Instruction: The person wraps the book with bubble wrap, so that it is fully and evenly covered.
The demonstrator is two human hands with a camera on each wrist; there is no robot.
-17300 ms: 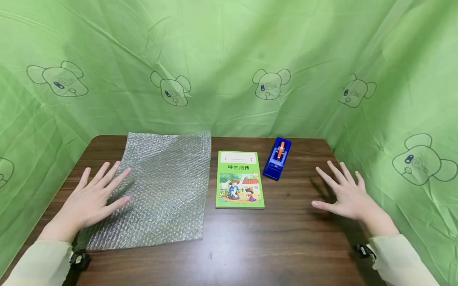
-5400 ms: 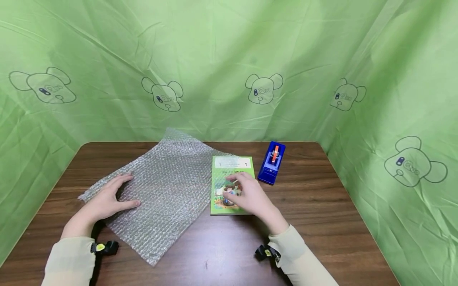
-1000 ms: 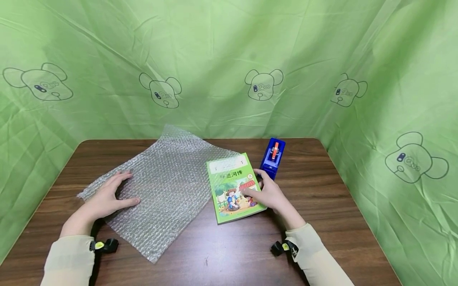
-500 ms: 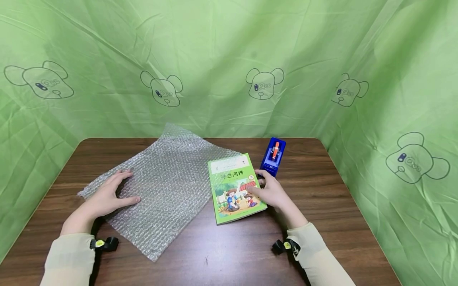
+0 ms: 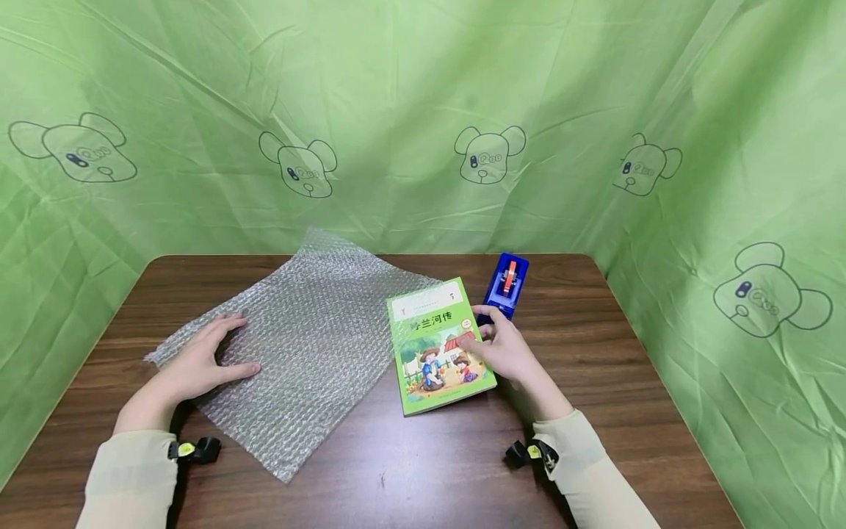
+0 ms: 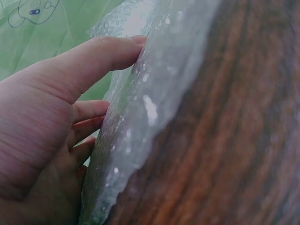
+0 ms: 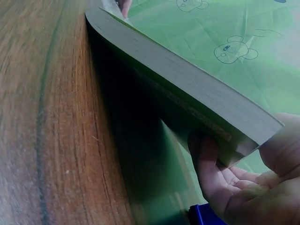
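A: Where is the book (image 5: pixel 439 342)?

B: Near the middle of the desk (image 5: pixel 595 353), a little toward the right edge and closer to the far edge than the near one. Its right side is lifted off the wood; the right wrist view shows the page block (image 7: pixel 187 77) tilted up with shadow beneath.

A: What holds it?

B: The right hand (image 5: pixel 505 353). Its fingers (image 7: pixel 206 173) curl under the raised right edge and the thumb lies on the cover, so it grips the book.

A: And the other hand?

B: The left hand (image 5: pixel 194 367) rests flat on the bubble wrap (image 5: pixel 297 345), fingers spread and straight, thumb (image 6: pixel 101 56) pressing the sheet down. It closes on nothing.

A: Where does the sheet lie?

B: On the left half of the desk, turned at an angle, one corner toward the far edge and one toward the near edge. Its right corner runs under the book's far left corner.

A: Anything else?

B: A blue tape dispenser (image 5: pixel 505 283) stands by the far edge, just beyond the right hand. Green cloth (image 5: pixel 423 110) with bear drawings hangs behind the desk and along both sides.
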